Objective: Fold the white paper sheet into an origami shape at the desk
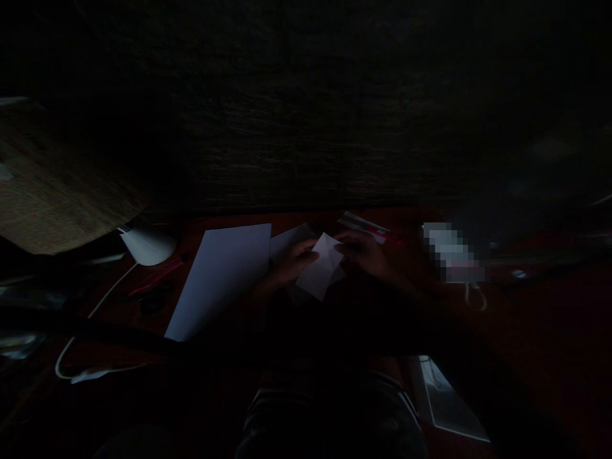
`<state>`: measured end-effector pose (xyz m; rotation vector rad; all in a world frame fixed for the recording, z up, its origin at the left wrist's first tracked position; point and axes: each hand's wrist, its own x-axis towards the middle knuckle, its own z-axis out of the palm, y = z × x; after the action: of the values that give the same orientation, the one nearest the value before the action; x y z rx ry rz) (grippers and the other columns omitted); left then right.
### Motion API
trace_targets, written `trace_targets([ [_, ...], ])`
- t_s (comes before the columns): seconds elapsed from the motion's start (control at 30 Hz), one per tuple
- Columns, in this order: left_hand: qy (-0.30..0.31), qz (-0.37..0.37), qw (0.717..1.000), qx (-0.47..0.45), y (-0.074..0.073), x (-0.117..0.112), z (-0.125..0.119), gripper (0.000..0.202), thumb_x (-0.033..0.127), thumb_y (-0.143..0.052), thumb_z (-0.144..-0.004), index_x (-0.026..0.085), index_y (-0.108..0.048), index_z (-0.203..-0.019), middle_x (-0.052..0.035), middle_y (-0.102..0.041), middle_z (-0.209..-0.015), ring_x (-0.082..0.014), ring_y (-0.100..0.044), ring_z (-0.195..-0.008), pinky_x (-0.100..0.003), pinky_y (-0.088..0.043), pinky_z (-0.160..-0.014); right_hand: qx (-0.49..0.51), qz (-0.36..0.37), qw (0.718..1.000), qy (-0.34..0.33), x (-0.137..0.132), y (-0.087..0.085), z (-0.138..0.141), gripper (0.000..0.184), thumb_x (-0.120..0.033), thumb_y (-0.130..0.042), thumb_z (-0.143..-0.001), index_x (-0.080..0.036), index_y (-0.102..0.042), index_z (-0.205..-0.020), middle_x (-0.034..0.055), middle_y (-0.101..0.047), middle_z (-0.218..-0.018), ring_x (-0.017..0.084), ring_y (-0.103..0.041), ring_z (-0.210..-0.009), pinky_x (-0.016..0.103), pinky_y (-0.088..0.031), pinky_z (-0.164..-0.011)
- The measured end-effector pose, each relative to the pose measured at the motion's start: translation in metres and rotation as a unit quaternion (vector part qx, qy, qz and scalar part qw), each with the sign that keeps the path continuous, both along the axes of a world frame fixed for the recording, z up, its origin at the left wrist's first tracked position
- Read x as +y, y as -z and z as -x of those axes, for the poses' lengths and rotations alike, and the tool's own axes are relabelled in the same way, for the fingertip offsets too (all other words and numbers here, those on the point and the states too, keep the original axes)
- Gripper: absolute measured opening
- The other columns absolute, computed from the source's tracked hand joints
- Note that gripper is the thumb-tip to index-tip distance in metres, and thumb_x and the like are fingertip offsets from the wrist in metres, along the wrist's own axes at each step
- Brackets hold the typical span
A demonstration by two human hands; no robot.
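Observation:
In very dim light, a small piece of folded white paper (321, 274) with visible creases is held up between both hands. My left hand (295, 260) pinches its left edge, thumb on the near face. At the upper right edge, my right hand (364, 254) grips the same paper with bent fingers. Behind and left of it lies another pale sheet (287, 240), partly covered by my left hand. A large white sheet or stack of paper (229, 268) rests on the reddish table, left of my left hand.
A clear strip with a red item (377, 231) lies behind my right hand. To the left stand a white rounded device (149, 247) with a cable and a red tool-like object (157, 275). A blurred-out pale object (452, 252) with a loop sits at right.

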<state>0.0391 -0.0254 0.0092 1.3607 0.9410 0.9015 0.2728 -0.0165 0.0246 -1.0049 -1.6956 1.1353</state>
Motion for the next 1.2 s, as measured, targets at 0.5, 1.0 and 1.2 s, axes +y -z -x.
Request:
trace_targets([
  [0.5, 0.014, 0.003, 0.999, 0.052, -0.003, -0.002, 0.002, 0.042, 0.047, -0.076, -0.083, 0.014, -0.078, -0.110, -0.0085, -0.079, -0.098, -0.0217, -0.070, -0.083, -0.031, -0.053, -0.074, -0.017, 0.004, 0.999, -0.046, 0.002, 0.001, -0.004, 0.030, -0.031, -0.070, -0.083, -0.023, -0.075, -0.111, 0.0028, -0.075, -0.093, 0.017, -0.067, -0.072, 0.029, -0.055, -0.061],
  [1.0, 0.048, -0.056, 0.992, 0.106, -0.005, 0.000, 0.005, 0.026, 0.039, -0.072, -0.086, 0.016, -0.078, -0.095, -0.0058, -0.077, -0.090, -0.0223, -0.070, -0.086, -0.033, -0.054, -0.077, -0.045, -0.046, 0.997, -0.034, -0.001, 0.005, -0.002, 0.015, -0.032, -0.070, -0.088, -0.023, -0.077, -0.097, 0.0037, -0.077, -0.094, 0.020, -0.071, -0.081, 0.033, -0.057, -0.074],
  [1.2, 0.036, 0.004, 0.999, -0.001, -0.012, -0.005, -0.001, 0.038, 0.041, -0.079, -0.080, 0.019, -0.077, -0.110, -0.0104, -0.077, -0.118, -0.0292, -0.069, -0.114, -0.040, -0.053, -0.098, -0.039, -0.069, 0.997, -0.020, 0.002, 0.002, -0.005, 0.009, -0.029, -0.071, -0.086, -0.023, -0.077, -0.089, 0.0037, -0.078, -0.093, 0.021, -0.072, -0.085, 0.036, -0.058, -0.079],
])
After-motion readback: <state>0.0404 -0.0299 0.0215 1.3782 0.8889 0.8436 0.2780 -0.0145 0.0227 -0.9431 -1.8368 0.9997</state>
